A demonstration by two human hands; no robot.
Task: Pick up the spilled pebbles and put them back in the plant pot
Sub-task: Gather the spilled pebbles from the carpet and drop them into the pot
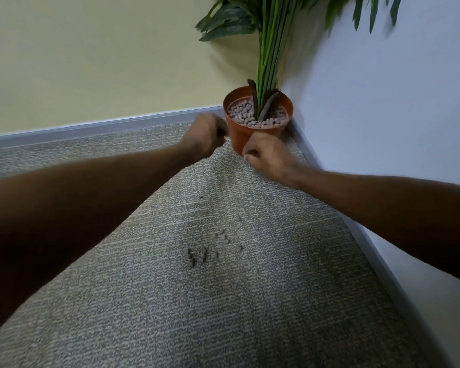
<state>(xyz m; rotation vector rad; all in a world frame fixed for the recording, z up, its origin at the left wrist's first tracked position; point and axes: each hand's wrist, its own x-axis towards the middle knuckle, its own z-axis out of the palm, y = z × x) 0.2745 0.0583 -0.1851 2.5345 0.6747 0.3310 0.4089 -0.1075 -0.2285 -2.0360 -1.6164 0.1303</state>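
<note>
An orange plant pot [284,104] stands in the room's corner, filled with pale pinkish pebbles [243,112] around green stems. Several spilled pebbles [197,256] lie in a loose cluster on the grey carpet, well in front of the pot. My left hand [206,135] is curled just left of the pot's rim, fingers closed; whatever is inside is hidden. My right hand [266,155] is curled in front of the pot's lower wall, fingers pinched together; I cannot see if pebbles are in it.
A yellow wall with a grey skirting board [104,126] runs behind, and a white wall [383,102] closes the right side. The plant's leaves [229,22] hang over the pot. Carpet [223,314] stretches toward me.
</note>
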